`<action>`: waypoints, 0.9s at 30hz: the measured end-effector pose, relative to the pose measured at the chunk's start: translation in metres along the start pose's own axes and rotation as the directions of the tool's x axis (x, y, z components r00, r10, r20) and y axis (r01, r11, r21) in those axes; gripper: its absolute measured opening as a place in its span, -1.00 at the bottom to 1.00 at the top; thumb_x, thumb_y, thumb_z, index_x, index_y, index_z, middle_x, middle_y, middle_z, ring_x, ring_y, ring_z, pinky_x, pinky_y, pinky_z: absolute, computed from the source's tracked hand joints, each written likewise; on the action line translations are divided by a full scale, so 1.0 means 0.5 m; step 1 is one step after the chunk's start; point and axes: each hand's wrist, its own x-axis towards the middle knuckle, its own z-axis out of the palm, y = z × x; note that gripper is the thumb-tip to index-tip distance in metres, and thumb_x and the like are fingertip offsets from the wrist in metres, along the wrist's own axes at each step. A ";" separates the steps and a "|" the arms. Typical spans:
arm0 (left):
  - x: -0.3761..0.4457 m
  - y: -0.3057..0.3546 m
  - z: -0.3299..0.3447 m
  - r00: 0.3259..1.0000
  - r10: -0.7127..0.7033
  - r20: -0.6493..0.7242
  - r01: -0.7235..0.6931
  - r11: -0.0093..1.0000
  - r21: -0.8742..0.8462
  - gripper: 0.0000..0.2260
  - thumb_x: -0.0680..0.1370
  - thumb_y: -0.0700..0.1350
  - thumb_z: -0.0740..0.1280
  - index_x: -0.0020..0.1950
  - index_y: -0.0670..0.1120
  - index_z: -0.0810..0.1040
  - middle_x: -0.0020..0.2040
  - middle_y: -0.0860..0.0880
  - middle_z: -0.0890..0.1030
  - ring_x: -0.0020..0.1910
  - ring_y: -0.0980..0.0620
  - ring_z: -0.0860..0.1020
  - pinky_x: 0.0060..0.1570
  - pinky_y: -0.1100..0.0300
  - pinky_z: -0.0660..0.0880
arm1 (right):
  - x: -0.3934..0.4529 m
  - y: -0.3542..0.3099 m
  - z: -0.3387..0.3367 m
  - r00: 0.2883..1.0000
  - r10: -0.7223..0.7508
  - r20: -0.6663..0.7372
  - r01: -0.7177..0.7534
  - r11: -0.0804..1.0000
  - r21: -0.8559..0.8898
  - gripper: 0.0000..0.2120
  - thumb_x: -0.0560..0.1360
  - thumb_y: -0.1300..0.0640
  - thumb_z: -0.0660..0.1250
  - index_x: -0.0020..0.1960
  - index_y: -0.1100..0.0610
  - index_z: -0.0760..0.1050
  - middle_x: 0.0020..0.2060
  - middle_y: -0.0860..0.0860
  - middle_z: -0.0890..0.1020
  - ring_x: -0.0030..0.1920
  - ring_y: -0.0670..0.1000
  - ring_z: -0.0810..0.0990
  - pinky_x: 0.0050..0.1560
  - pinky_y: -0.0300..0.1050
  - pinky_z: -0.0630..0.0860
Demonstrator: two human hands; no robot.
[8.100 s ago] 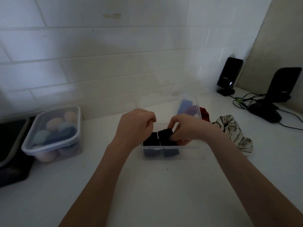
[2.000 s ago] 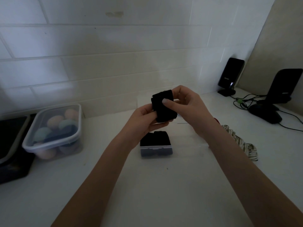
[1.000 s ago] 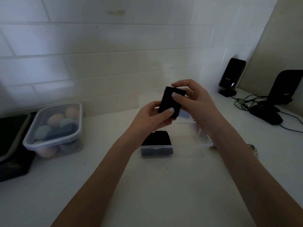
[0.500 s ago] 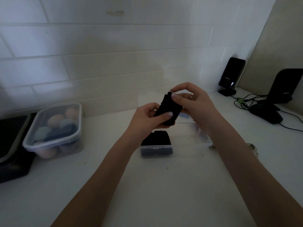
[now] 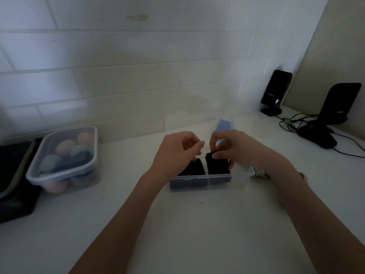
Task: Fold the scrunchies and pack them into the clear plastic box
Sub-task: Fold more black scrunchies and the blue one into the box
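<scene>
Head-height view, forward and down

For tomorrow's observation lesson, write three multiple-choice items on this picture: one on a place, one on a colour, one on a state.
1. Where does the lidded tub of coloured sponges stand?
A. left of the clear plastic box
B. right of it
C. inside it

2. What colour is the folded scrunchie going into the clear plastic box?
A. red
B. black
C. white

3. What is the right hand doing?
A. lying flat on the counter
B. pinching the scrunchie
C. holding a cable

Key: 1 A, the tub sits by the left wall. 2 B, the fabric is black. 3 B, its fingertips grip the scrunchie's top edge.
</scene>
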 end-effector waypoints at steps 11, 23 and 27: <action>-0.002 -0.013 0.005 0.971 0.031 0.237 -0.127 0.908 0.400 -0.93 0.45 -0.03 0.35 -0.15 0.06 0.63 -0.28 0.15 0.56 -0.29 0.14 0.53 -0.22 0.17 0.51 | -0.021 0.006 0.054 0.983 -0.115 -0.145 0.044 0.908 -0.417 -0.91 0.45 0.16 0.40 -0.09 0.02 0.51 -0.16 -0.08 0.60 -0.11 -0.01 0.62 -0.09 -0.03 0.59; -0.002 -0.012 0.004 0.950 -0.002 0.312 -0.137 0.896 0.423 -0.86 0.39 0.00 0.44 -0.07 0.07 0.68 -0.19 0.06 0.68 -0.38 0.22 0.47 -0.32 0.34 0.39 | -0.027 -0.001 0.015 0.975 0.110 0.193 0.009 0.849 -0.528 -0.67 0.49 0.10 0.34 0.25 -0.06 0.52 0.05 -0.02 0.66 0.00 -0.01 0.61 0.10 -0.06 0.55; -0.002 -0.009 0.004 0.936 -0.006 0.352 -0.158 0.886 0.437 -0.81 0.36 0.02 0.47 -0.04 0.09 0.67 -0.18 0.07 0.68 -0.33 0.20 0.50 -0.24 0.29 0.44 | -0.021 0.000 0.008 0.941 0.194 0.279 -0.026 0.860 -0.510 -0.56 0.40 0.06 0.43 0.26 -0.13 0.49 0.06 -0.05 0.66 0.01 -0.06 0.62 0.14 -0.06 0.54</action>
